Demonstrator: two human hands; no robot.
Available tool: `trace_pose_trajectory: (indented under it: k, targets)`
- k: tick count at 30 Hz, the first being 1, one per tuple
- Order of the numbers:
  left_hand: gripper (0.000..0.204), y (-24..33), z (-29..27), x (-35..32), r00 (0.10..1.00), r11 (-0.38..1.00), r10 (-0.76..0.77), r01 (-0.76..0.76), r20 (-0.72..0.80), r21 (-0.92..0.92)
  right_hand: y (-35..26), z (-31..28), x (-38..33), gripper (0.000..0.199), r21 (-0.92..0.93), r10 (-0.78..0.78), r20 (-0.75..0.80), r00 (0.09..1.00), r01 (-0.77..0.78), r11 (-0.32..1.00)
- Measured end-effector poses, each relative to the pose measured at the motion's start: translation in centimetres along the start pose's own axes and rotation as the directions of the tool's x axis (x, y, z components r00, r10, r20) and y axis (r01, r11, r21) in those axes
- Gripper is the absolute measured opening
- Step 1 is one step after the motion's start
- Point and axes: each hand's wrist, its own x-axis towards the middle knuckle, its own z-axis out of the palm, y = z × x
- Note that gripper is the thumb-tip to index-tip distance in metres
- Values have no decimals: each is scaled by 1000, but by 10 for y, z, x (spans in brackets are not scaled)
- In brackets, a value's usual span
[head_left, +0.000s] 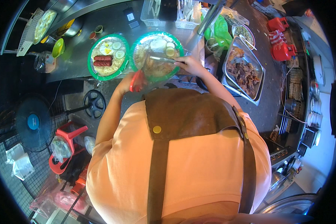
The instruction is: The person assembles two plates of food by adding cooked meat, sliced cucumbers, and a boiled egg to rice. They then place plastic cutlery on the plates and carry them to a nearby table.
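Head view, clock positions read on the frame. Right hand (pixel 192 66) at 12–1 o'clock, fingers clenched around the near end of a silver utensil (pixel 162 59); knife or tongs, cannot tell. Utensil reaches over the right plate (pixel 175 39), green-rimmed, at 12. Left hand (pixel 125 85) at 11, grasping a blurry red-handled tool (pixel 137 81) just beside that plate's 7 o'clock edge; tool kind unclear. Right plate carries rice, egg toward 12, cucumber slices toward 2. Left plate (pixel 90 61), also green-rimmed, at 10–11: rice, two red sausages (pixel 102 60), egg, cucumber slices. Metal tray (pixel 252 58) of browned meat (pixel 244 75) at 2. Green bag (pixel 221 34) at 1. Fan (pixel 33 122) at 9, red stool (pixel 71 135) at 8–9.
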Motion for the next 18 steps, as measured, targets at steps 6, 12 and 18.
trace_pose_trajectory:
  k: [6, 12, 18]
  targets:
    - [35, -1, 0, 3, 996, 997, -33, 39, -80, 71, -3, 7, 3, 27, -84, 14, -83, 996, -21, 996]
    - [48, 1, 8, -2, 1000, 997, -3, 3, -3, 78, 12, 6, -21, 31, 250, 214, -134, 968, -176, 952]
    - [35, -7, 40, 4, 915, 876, 401, -369, -42, 312, 7, 12, -55, 35, 535, 314, -158, 936, -187, 824]
